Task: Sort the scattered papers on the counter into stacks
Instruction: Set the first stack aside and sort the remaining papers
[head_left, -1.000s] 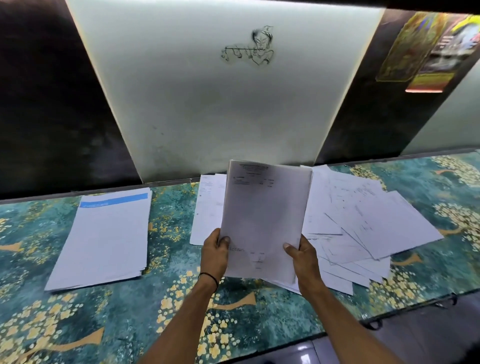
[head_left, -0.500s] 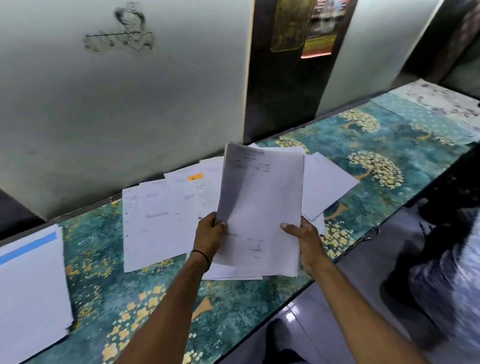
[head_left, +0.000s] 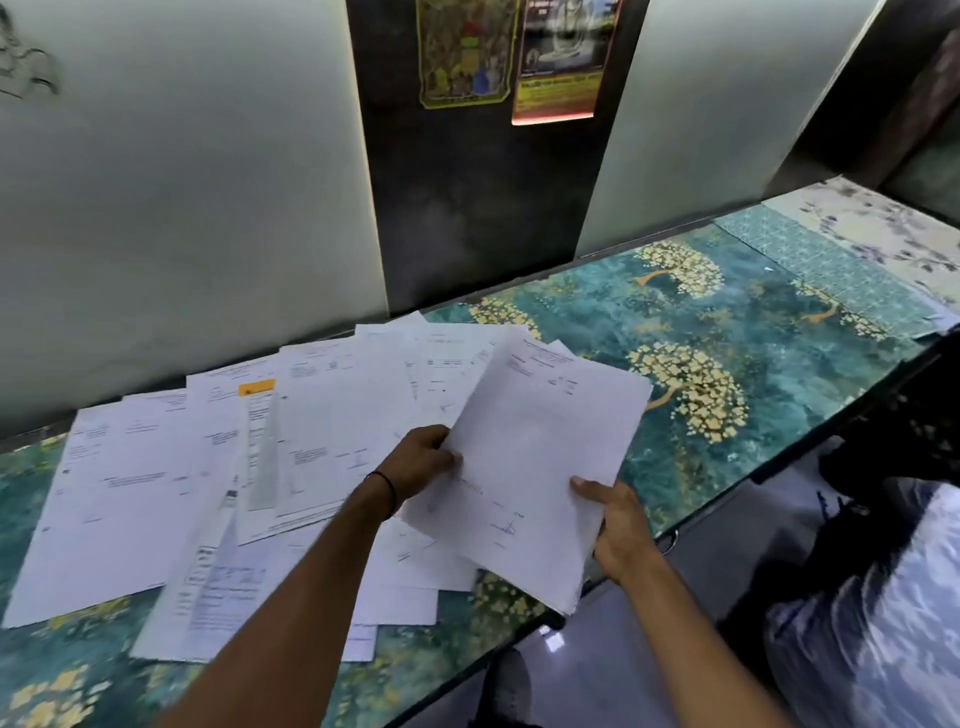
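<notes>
Here both hands hold one thin bundle of papers (head_left: 540, 467) tilted above the counter (head_left: 727, 332): the left hand (head_left: 421, 462) pinches its left edge, thumb on top and fingers curled beneath, while the right hand (head_left: 618, 525) grips the lower right corner the same way. Beneath and to the left, the scattered papers (head_left: 218, 483) lie fanned and overlapping on the teal, tree-patterned surface, one bearing an orange label (head_left: 256, 387). A black band (head_left: 387, 488) circles the left wrist.

No text can be read: the print on the papers (head_left: 156, 493) and the wall posters (head_left: 558, 78) is blurred.
</notes>
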